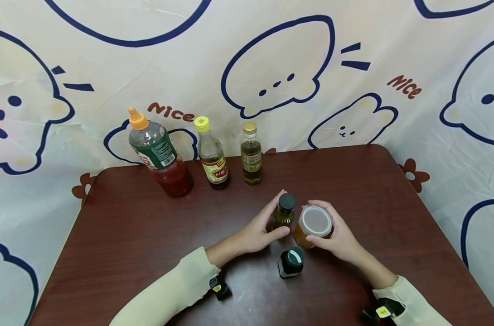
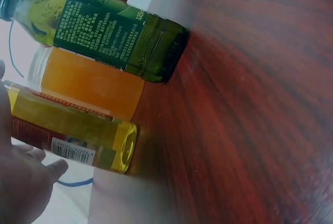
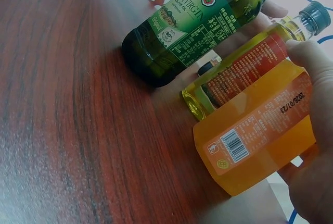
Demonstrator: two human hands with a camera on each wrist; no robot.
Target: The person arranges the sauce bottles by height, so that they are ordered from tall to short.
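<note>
My left hand (image 1: pixel 258 233) grips a slim bottle of yellow oil (image 1: pixel 283 217) with a dark cap, thumb on the near side and fingers behind. Just to its right, my right hand (image 1: pixel 338 237) holds an orange jar (image 3: pixel 255 130) with a translucent whitish lid, fingers and thumb around its side. Nearer the person stands a green olive oil bottle (image 1: pixel 291 263), upright and touched by neither hand. Its green label (image 3: pixel 195 21) shows in the right wrist view. The three containers stand close together, and the left wrist view shows the yellow oil bottle beside the jar (image 2: pixel 93 81).
Along the back of the brown table (image 1: pixel 149 253) stand a large red sauce bottle (image 1: pixel 161 156) with an orange cap, a yellow-capped bottle (image 1: pixel 214 158) of dark liquid and a small gold-capped bottle (image 1: pixel 251 156). A patterned cloth (image 1: pixel 190 77) hangs behind the table.
</note>
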